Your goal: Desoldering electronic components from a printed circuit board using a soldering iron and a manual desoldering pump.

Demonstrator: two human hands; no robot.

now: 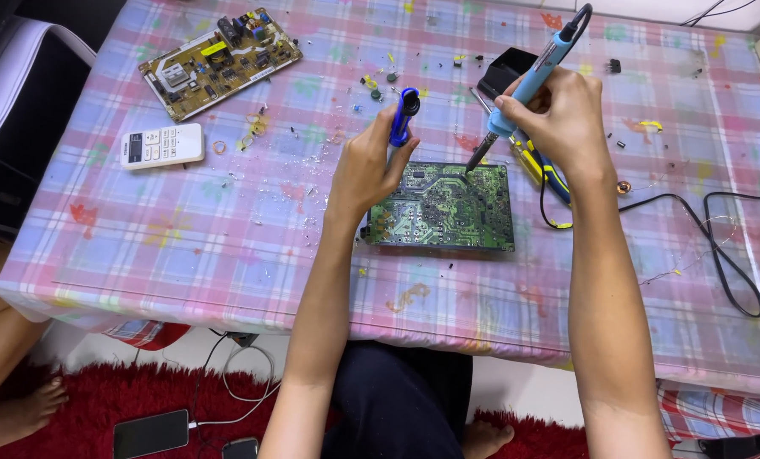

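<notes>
With my right hand [558, 115] closed around the light-blue soldering iron [528, 81], tip on the far edge of the green circuit board [443, 208] mid-worktop, I judge my left hand [367, 166], gripping the blue desoldering pump [403, 117], should hover close beside that joint.

Brown circuit board [219, 62] at far-left table [184, 255] corner; white remote [162, 145] just below; phone [150, 433] on red rug [99, 399] beneath.
</notes>
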